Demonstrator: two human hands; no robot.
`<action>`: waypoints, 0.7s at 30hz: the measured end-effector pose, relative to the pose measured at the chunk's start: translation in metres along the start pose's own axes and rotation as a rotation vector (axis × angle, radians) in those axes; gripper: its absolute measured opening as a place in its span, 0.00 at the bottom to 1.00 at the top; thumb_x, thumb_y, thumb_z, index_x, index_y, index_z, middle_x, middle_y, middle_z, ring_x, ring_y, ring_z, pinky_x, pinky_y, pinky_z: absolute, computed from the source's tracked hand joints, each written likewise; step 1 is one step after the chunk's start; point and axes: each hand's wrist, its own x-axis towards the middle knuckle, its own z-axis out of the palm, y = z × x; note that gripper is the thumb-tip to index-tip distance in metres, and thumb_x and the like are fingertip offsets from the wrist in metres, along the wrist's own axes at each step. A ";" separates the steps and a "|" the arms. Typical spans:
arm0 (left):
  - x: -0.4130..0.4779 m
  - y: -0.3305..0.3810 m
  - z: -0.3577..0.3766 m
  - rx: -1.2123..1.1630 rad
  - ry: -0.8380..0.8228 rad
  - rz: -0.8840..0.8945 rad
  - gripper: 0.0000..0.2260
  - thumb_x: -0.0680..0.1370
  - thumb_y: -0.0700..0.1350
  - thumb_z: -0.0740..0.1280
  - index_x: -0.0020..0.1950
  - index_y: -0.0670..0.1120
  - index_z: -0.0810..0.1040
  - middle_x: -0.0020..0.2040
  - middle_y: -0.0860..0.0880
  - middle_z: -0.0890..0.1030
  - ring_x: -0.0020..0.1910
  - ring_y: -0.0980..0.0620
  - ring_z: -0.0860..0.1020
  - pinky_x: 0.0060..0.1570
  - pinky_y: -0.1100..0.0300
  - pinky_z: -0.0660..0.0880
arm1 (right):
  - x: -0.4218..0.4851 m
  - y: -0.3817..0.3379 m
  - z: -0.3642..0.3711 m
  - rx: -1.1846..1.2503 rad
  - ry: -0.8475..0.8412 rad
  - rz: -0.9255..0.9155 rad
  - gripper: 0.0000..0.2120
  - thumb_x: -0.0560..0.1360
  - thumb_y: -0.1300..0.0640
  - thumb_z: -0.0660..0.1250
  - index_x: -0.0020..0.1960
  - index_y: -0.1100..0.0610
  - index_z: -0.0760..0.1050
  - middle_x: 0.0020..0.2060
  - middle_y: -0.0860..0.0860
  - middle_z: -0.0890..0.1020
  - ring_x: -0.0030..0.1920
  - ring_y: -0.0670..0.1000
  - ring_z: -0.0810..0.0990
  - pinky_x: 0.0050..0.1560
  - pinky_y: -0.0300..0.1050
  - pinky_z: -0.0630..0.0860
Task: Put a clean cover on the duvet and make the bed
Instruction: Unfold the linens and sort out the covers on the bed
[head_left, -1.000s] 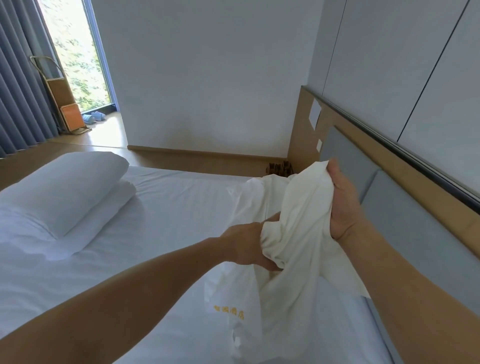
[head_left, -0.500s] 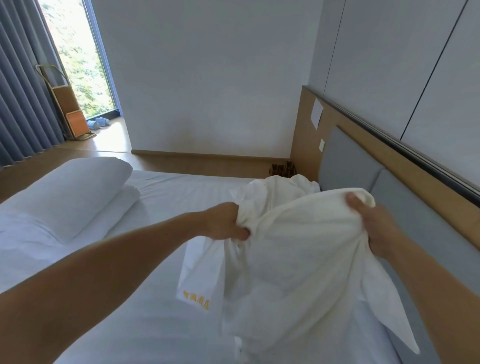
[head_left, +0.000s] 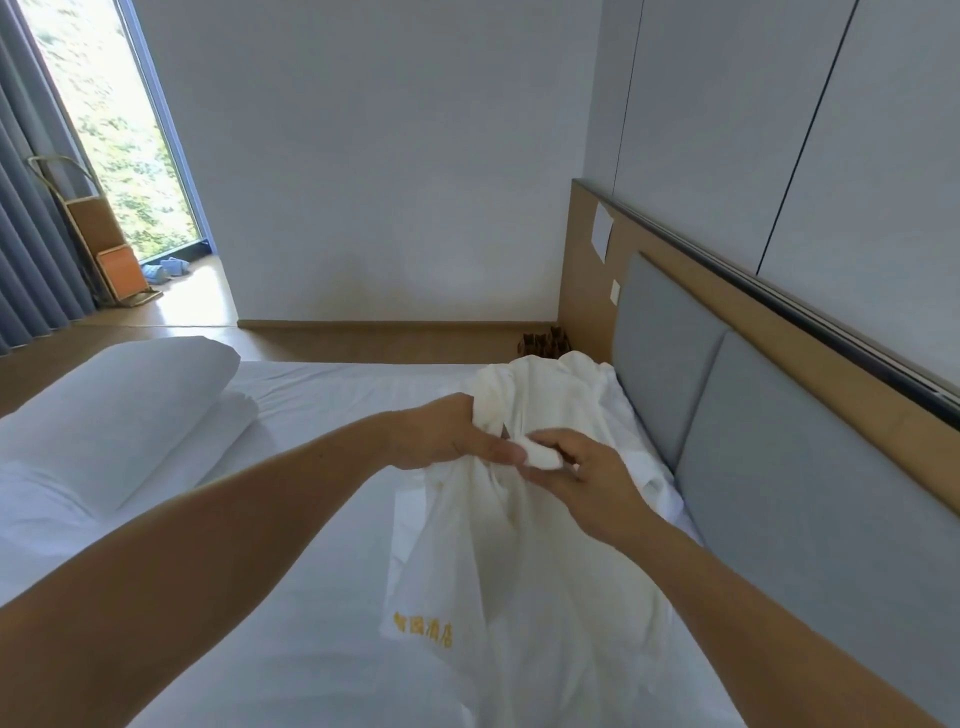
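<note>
A cream-white fabric cover (head_left: 550, 571) with yellow embroidered lettering hangs bunched over the right side of the bed (head_left: 332, 395). My left hand (head_left: 447, 434) grips a gathered fold of it from the left. Close beside it, my right hand (head_left: 576, 467) pinches a small bunched tip of the same fabric between thumb and fingers. The two hands nearly touch above the white sheet. More of the cover lies crumpled against the headboard behind them.
Two stacked white pillows (head_left: 114, 415) lie on the left of the bed. A grey padded headboard (head_left: 779, 467) in a wooden frame runs along the right. Past the bed are wooden floor, a white wall, grey curtains (head_left: 31, 249) and a window with a folding rack.
My hands held the cover spread wide apart half a second ago; now they have come together at the middle, bunching the fabric. The cover hangs lower and narrower.
</note>
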 end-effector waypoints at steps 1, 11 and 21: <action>-0.001 -0.002 0.000 0.032 -0.027 -0.029 0.14 0.74 0.43 0.75 0.59 0.44 0.80 0.53 0.45 0.84 0.54 0.45 0.83 0.52 0.52 0.80 | 0.000 0.007 0.002 0.003 0.040 -0.033 0.19 0.73 0.62 0.75 0.51 0.38 0.78 0.46 0.32 0.82 0.49 0.35 0.79 0.52 0.36 0.74; -0.006 -0.021 -0.043 0.222 0.456 -0.102 0.09 0.72 0.44 0.73 0.48 0.40 0.79 0.48 0.41 0.82 0.49 0.41 0.82 0.54 0.45 0.79 | -0.036 0.039 -0.030 -0.070 -0.084 0.163 0.10 0.77 0.62 0.71 0.38 0.51 0.78 0.30 0.40 0.80 0.33 0.38 0.75 0.37 0.32 0.70; -0.027 0.023 -0.068 0.281 0.619 0.118 0.11 0.76 0.35 0.68 0.36 0.45 0.72 0.32 0.51 0.74 0.31 0.55 0.73 0.37 0.60 0.70 | -0.019 0.051 -0.006 -0.560 -0.335 0.336 0.43 0.72 0.38 0.72 0.79 0.50 0.57 0.74 0.47 0.65 0.74 0.50 0.64 0.73 0.45 0.63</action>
